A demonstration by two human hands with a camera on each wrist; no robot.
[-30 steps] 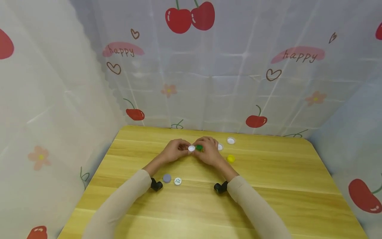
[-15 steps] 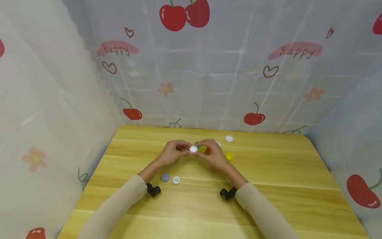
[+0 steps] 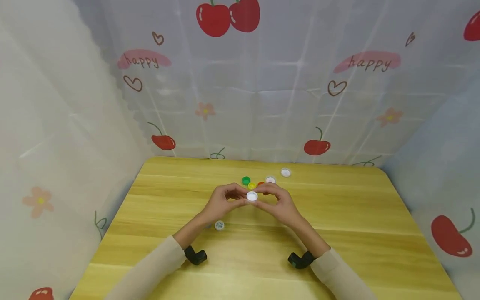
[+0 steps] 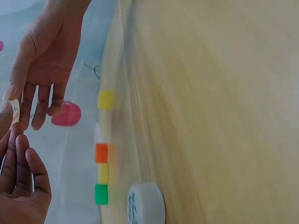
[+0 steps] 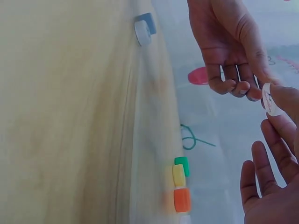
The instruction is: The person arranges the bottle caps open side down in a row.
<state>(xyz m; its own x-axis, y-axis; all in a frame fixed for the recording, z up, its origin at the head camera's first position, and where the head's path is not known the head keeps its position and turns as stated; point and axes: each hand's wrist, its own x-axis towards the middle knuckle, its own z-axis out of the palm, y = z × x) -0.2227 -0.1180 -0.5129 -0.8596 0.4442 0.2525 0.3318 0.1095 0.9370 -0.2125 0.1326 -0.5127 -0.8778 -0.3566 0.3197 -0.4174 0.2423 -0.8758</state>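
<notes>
Both hands pinch one small white bottle cap (image 3: 252, 196) between them, raised above the table. My left hand (image 3: 221, 203) grips its left edge with thumb and forefinger; my right hand (image 3: 282, 205) takes the right edge in the same way. In the head view a white hollow inside with a raised rim shows. The wrist views catch the cap (image 5: 268, 100) edge-on, with dark and reddish marks on its outer face. The other fingers of both hands are loosely bent. Just beyond the hands lie a green cap (image 3: 246, 180), a yellow cap (image 3: 252, 186) and an orange cap (image 3: 261, 183).
Two white caps (image 3: 286, 172) lie at the back right of the wooden table (image 3: 356, 233). A second yellow cap (image 4: 106, 99) shows in the left wrist view. By the left forearm sit a printed white cap (image 3: 219, 225) and a blue-grey cap (image 5: 148, 22). Printed curtains surround the table.
Both hands, with the white cap between them, have come nearer and slightly right. The green, yellow and orange caps are now uncovered; the right-hand yellow cap is hidden behind the right hand.
</notes>
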